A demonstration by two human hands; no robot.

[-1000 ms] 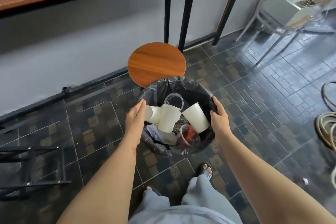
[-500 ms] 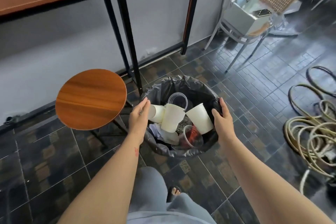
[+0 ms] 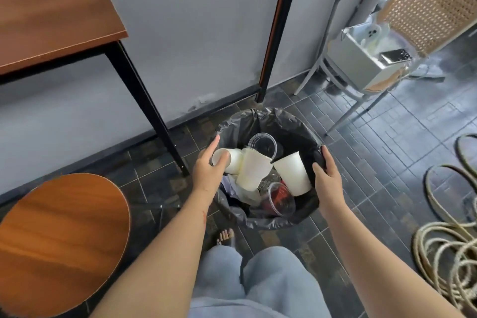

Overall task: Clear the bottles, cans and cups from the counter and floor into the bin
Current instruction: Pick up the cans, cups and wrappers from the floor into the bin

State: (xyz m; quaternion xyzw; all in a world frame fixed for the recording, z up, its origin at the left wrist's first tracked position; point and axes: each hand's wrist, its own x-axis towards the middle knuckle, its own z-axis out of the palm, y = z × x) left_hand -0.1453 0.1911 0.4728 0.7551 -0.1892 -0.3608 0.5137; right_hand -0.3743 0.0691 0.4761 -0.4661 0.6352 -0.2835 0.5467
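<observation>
**Both my hands on the bin's rim**

The bin [image 3: 268, 217] is round, lined with crinkled glossy black plastic, and sits on dark patterned tiles between my feet and the wall. Inside lie smooth white paper cups [image 3: 293, 173], tipped at angles, and clear plastic cups [image 3: 280, 199], one stained red. My left hand [image 3: 209, 170] curls loosely over the left rim, index finger stretched out, thumb against a white cup. My right hand [image 3: 326, 175] grips the right rim, fingers folded over the liner. A round wooden stool [image 3: 59, 242] stands to my left.

Both arms outstretched downward, left hand [image 3: 209, 170] and right hand [image 3: 327, 175] curled, gripping.
</observation>
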